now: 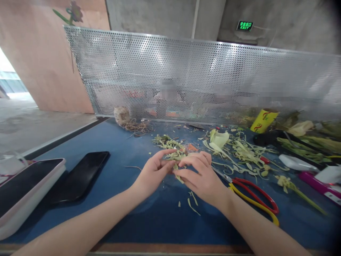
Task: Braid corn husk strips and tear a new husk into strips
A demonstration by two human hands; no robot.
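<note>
Between the left hand (pixel 154 169) and right hand (pixel 199 172), over the middle of the surface (pixel 149 224), a pale green strip (pixel 178 177) sits in a two-handed fingertip grip. Probably light, soft and easily torn, it suits a gentle pinch near its ends. Its visible long axis runs near to far, the near tip slanting right.

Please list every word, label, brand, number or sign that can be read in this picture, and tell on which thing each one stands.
"EXIT": on the lit green sign at the upper right; the characters above this word are too blurred to read surely.
Unreadable: the red and green print on the yellow roll, too small and blurred.
</note>
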